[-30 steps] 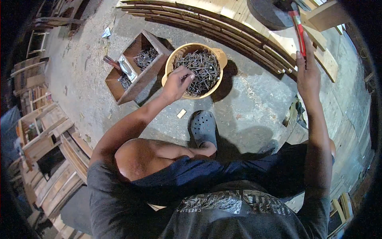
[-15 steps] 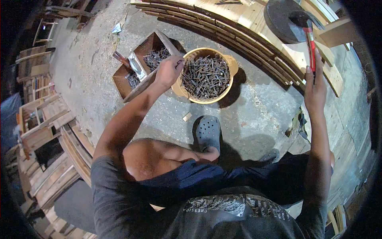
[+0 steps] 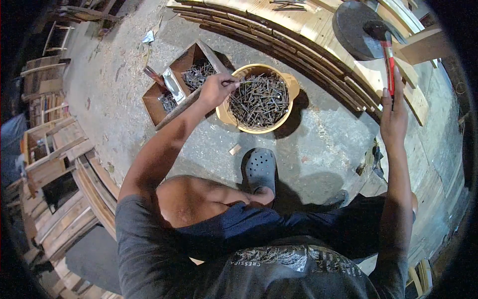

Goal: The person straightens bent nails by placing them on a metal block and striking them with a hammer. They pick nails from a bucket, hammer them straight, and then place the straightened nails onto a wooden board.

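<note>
My left hand (image 3: 217, 91) is closed in a pinch on a thin nail (image 3: 246, 82), which sticks out to the right over the yellow basin's left rim. Many dark nails (image 3: 259, 99) fill the yellow basin (image 3: 294, 88). In my right hand (image 3: 394, 117) is a red-handled hammer (image 3: 391, 70), with fingers lying along the handle. Its head is hard to make out against the round dark block (image 3: 348, 30) beneath it. Just left of the basin stands a wooden box (image 3: 172, 117) with two compartments, both holding nails.
Another hammer (image 3: 154, 75) with a wooden grip lies across the box. Curved stacked boards (image 3: 279, 37) edge the pale wooden surface at the top, where a few nails (image 3: 289, 6) lie. My grey clog (image 3: 260, 167) rests on the concrete floor. Timber pieces (image 3: 64, 214) fill the left side.
My left hand has moved slightly right, from the box's edge toward the basin, and the nail in its fingers now shows. My right hand keeps its hold on the hammer, nearly still.
</note>
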Demonstrator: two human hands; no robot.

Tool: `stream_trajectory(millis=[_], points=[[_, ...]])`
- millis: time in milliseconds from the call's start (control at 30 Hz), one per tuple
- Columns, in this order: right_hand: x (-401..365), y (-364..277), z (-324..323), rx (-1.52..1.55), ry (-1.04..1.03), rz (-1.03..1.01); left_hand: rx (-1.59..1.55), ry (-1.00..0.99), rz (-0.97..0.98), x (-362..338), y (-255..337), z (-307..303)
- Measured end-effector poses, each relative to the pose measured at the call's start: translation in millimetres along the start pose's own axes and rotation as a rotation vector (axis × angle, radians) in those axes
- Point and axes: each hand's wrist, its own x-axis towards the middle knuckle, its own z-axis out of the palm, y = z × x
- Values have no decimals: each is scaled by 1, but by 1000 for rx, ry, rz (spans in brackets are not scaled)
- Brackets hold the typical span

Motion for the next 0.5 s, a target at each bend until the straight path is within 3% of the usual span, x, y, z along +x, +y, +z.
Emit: stream_trajectory(millis=[67, 133, 200, 300, 500], points=[[1, -7, -5, 57, -82, 103, -129, -19, -98, -1, 5, -7], [1, -2, -2, 87, -25, 0, -567, 1, -80, 0, 6, -11], [1, -7, -5, 52, 1, -33, -563, 15, -95, 0, 33, -23], [0, -9, -9, 88, -65, 80, -799, 78, -85, 11, 67, -28], [0, -5, -11, 157, -46, 27, -627, -10, 102, 62, 166, -36]])
